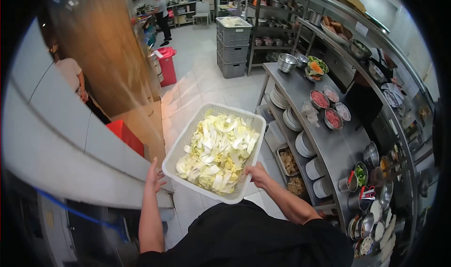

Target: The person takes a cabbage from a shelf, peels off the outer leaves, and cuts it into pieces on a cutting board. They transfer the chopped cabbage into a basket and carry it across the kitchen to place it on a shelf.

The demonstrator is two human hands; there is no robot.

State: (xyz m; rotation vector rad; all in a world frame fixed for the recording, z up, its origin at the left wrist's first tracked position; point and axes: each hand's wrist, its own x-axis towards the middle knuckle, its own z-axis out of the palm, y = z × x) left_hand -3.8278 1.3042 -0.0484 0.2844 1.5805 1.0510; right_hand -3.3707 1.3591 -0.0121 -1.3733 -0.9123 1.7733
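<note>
A white perforated plastic basket (170, 155) hangs in front of my body, tilted a little. Chopped napa cabbage (218, 149), pale yellow and white, fills much of it. My right hand (258, 175) grips the basket's near right rim, with its thumb over the edge. Off the basket's left side, my left hand (155, 176) is held up with the fingers apart, and a small gap shows between it and the rim. Nothing is in that hand.
A steel counter (300, 95) with bowls of meat (320, 99) and stacked plates (304, 145) runs along the right. Grey stacked crates (233, 53) and a pink bin (166, 67) stand ahead. One person (70, 74) is at the left, another (161, 15) far back.
</note>
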